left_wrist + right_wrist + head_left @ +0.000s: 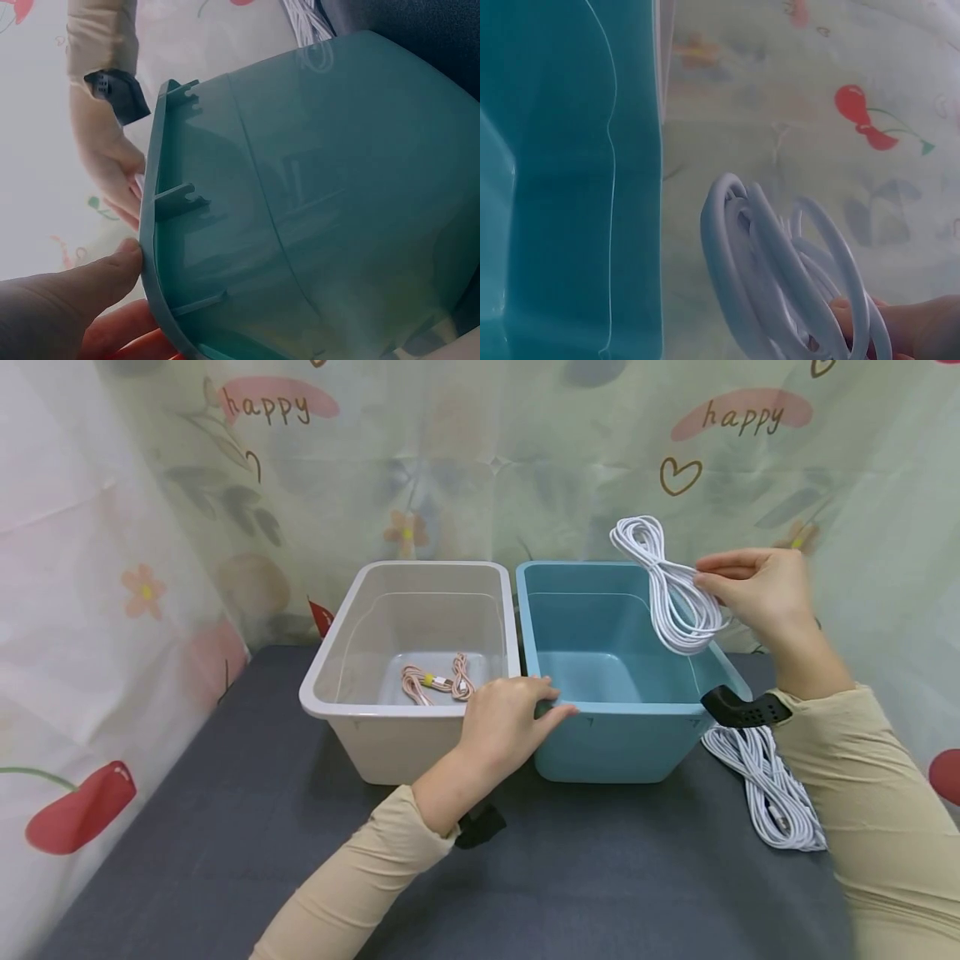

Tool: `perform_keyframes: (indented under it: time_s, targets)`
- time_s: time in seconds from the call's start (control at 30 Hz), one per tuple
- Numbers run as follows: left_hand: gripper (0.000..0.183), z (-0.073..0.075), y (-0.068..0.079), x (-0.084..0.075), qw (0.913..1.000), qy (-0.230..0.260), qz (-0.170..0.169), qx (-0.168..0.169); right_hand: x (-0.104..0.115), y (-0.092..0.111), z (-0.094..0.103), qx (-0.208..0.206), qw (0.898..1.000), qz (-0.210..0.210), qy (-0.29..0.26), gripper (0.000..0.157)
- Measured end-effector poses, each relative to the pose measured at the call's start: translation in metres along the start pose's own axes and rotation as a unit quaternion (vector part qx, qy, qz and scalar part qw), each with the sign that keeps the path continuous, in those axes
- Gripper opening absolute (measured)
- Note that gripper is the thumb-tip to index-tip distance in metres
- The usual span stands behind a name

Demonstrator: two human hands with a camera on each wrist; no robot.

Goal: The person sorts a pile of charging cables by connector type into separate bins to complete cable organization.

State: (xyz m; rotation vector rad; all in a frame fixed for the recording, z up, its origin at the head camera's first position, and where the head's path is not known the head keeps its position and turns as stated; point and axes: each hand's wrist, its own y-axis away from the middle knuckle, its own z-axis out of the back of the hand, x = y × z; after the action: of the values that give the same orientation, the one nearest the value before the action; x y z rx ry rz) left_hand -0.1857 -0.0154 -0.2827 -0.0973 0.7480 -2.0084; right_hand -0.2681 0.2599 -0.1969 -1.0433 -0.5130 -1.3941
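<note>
My right hand (761, 589) pinches a coiled white cable (671, 589) between thumb and fingers, holding it up over the right side of the blue bin (607, 739). In the right wrist view the loops of the white cable (772, 277) hang beside the bin's wall. My left hand (510, 714) grips the near left corner of the blue bin's rim. The left wrist view shows the left thumb (112, 274) on the rim and the fingers around its edge. Beside it stands a beige bin (390, 747) with pinkish cables (420, 683) lying on its bottom.
Another bundle of white cable (772, 793) lies on the dark grey tabletop (225, 843), right of the blue bin and partly behind the right forearm. A patterned curtain (465, 460) hangs behind and along both sides. The two bins stand side by side, their rims close together.
</note>
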Motion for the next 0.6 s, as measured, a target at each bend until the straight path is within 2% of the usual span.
perform_keyframes:
  time_s: [0.17, 0.3, 0.47, 0.6]
  targets:
    - [0.031, 0.000, 0.000, 0.000, 1.0000, -0.007, -0.001, 0.001, 0.002, -0.008, -0.007, 0.015, 1.000, -0.013, 0.004, 0.017]
    - [0.031, 0.000, 0.000, 0.000, 1.0000, -0.007, -0.001, 0.003, 0.001, -0.016, -0.013, 0.023, 0.999, -0.025, 0.003, 0.017]
    - [0.031, 0.000, 0.000, 0.000, 1.0000, -0.008, 0.000, 0.002, -0.003, -0.026, -0.022, 0.023, 0.999, -0.044, 0.021, 0.032]
    - [0.030, -0.001, 0.000, 0.000, 0.9999, -0.013, -0.002, 0.001, -0.006, -0.031, -0.029, 0.025, 0.997, -0.061, 0.031, 0.037]
